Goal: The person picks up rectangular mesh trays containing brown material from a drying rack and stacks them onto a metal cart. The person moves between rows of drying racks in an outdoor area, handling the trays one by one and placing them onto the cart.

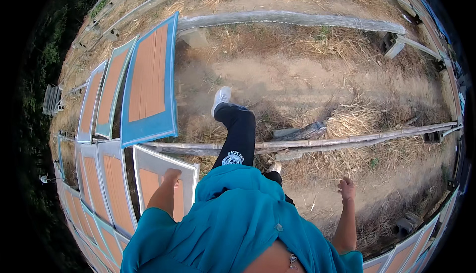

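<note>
My left hand point(172, 178) hangs over a pale-edged framed screen point(190, 174) bearing thin orange-brown strips. Whether it touches the screen is unclear, and its fingers are mostly hidden from above. Out to the right, my right hand point(347, 188) is held over the dirt, open, with loosely bent fingers apart and nothing in them. A blue-edged screen point(174, 82) of the same strips lies ahead on the left, tilted, beside a green-edged screen point(130, 50). My foot in a light shoe point(222, 96) is stretched forward over the ground.
A bamboo pole point(342, 141) crosses in front of me, with a thick grey log point(297, 18) farther ahead on a concrete block point(195, 38). Dry straw point(354, 121) lies on the dirt ground. More filled screens point(117, 187) line the left, and others point(404, 254) the lower right.
</note>
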